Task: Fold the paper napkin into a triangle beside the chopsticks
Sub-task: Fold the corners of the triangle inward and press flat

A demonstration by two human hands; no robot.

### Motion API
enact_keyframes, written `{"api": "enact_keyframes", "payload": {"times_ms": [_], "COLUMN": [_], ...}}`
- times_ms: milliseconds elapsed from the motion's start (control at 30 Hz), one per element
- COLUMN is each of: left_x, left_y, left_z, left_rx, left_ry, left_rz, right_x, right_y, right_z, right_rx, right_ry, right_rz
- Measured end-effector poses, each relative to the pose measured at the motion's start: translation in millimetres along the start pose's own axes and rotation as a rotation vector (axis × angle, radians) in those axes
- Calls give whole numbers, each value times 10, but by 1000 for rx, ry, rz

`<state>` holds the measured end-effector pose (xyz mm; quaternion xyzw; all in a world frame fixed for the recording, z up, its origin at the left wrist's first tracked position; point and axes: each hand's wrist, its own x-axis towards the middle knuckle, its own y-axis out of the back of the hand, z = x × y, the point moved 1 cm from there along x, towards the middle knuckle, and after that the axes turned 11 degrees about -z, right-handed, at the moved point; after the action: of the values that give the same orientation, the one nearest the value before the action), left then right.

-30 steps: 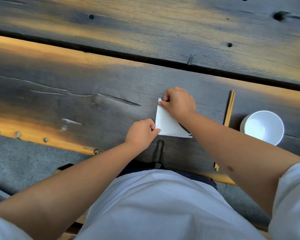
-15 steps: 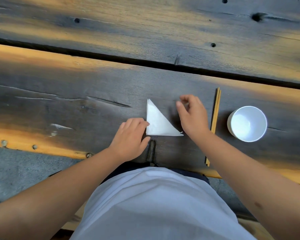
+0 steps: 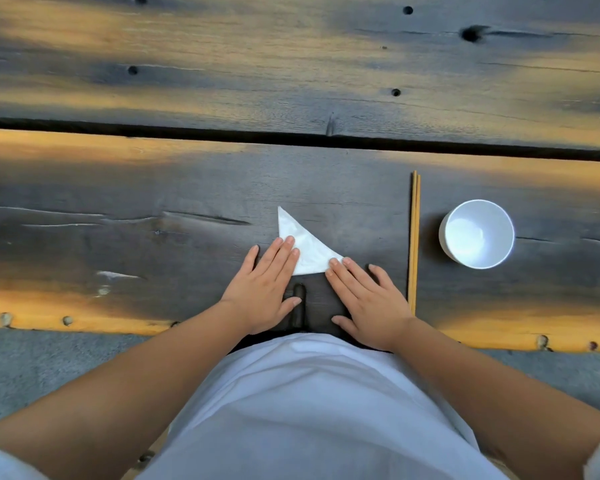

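A white paper napkin [image 3: 307, 244] lies flat on the dark wooden table [image 3: 153, 244], folded into a triangle with one point aimed away from me. My left hand [image 3: 269, 287] rests flat with its fingertips on the napkin's near left corner. My right hand [image 3: 368, 299] lies flat as well, fingertips touching the napkin's right tip. Both hands have fingers spread and hold nothing. A pair of wooden chopsticks [image 3: 414, 237] lies straight, pointing away from me, a short way right of the napkin.
A white bowl [image 3: 477, 233] stands right of the chopsticks. A dark gap [image 3: 291, 138] runs across between the two table planks. The table's near edge [image 3: 84, 323] is just in front of my body, with grey floor below.
Both hands let go of the napkin's edges and now lie flat near the table's front edge, fingertips on its near corners. The folded triangle stays in place.
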<state>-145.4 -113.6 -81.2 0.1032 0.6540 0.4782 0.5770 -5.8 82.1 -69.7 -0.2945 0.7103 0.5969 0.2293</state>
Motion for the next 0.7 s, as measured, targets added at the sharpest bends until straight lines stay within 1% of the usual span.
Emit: {"api": "enact_keyframes", "payload": {"times_ms": [200,300,400,500,567,700], "left_x": [-8,-8,-1,96,182,294], "left_y": [-67,-78,-23,107,161,180], "left_z": [-13,16,100,167,150,-18], "left_rx": [-17,-45,-88,-217,-238,-183], "left_ry": [21,22,34,136,176,191], "left_rz": [16,22,93,168,151,54], "right_x": [-1,7,35,187,296,388], "right_y": [-21,-6,63,157,163,126], "right_z": [120,100,48,3,7,90], "right_rx": [-53,-42,-32,-64,-92,-124], "right_ry": [2,1,21,76,100,118], "right_rz": [-26,6,82,107,71,30]}}
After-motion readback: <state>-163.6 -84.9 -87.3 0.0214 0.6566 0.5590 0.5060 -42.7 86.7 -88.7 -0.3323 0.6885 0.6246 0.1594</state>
